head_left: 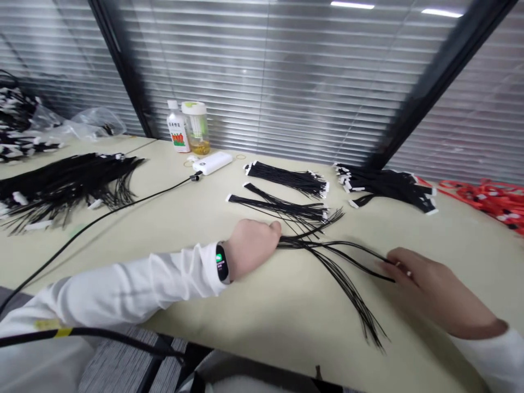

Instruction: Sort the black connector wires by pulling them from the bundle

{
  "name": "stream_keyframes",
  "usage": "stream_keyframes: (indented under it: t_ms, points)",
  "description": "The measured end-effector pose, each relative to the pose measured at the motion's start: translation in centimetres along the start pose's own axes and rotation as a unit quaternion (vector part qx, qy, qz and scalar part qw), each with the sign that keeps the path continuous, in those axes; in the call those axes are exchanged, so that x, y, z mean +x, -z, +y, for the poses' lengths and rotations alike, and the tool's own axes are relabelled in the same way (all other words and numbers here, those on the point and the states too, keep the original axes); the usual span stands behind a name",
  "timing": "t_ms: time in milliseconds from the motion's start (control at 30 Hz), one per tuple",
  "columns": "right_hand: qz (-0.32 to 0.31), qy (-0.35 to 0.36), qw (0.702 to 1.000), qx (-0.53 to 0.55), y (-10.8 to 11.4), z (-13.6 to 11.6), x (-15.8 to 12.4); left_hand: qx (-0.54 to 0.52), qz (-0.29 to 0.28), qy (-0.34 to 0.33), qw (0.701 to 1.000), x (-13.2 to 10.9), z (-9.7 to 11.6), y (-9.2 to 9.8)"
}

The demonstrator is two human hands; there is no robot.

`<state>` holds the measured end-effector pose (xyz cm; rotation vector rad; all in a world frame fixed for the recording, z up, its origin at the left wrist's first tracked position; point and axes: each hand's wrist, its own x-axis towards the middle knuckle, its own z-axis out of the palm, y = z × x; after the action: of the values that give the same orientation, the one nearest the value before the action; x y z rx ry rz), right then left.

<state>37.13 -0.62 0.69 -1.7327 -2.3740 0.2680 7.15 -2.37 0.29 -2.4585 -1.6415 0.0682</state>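
My left hand is closed around one end of a bundle of thin black wires at the middle of the table. From my fist the wires fan out to the right, some toward me and some toward the back. At the right, my right hand pinches a few strands split off from the same bundle. Just behind lie black cable strips with white connectors, partly crossed by the loose wire ends. The end inside my left fist is hidden.
Farther back lie another black cable bundle and a pile of black cables; red cables sit far right. A white power bank with a black cord, a bottle and a jar stand behind. Black cables heap at left.
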Motion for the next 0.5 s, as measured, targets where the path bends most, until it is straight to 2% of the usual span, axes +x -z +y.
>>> stream_keyframes:
  t_ms: [100, 167, 233, 333, 433, 500]
  points:
    - [0.056, -0.114, 0.99, 0.063, 0.9, 0.2, -0.1, -0.001, 0.006, -0.003, 1.0, 0.0, 0.6, 0.2]
    - [0.094, -0.176, 0.97, 0.141, 1.6, 0.5, 0.1, 0.0, 0.014, -0.008, 1.0, -0.1, 0.8, 0.1]
    - [0.144, -0.208, 0.94, 0.23, 2.1, 0.6, 0.4, 0.0, 0.017, -0.011, 1.0, -0.1, 0.9, 0.1]
    - [0.203, -0.2, 0.878, 0.385, 2.3, 0.0, 1.1, -0.001, 0.017, -0.016, 1.0, -0.2, 1.0, 0.0]
    - [0.206, -0.161, 0.798, 0.544, 2.0, -1.3, 2.1, 0.001, 0.009, -0.02, 1.0, -0.3, 1.2, 0.1]
    - [0.201, -0.139, 0.768, 0.592, 1.7, -2.3, 2.9, 0.0, 0.002, -0.017, 1.0, -0.4, 1.2, 0.2]
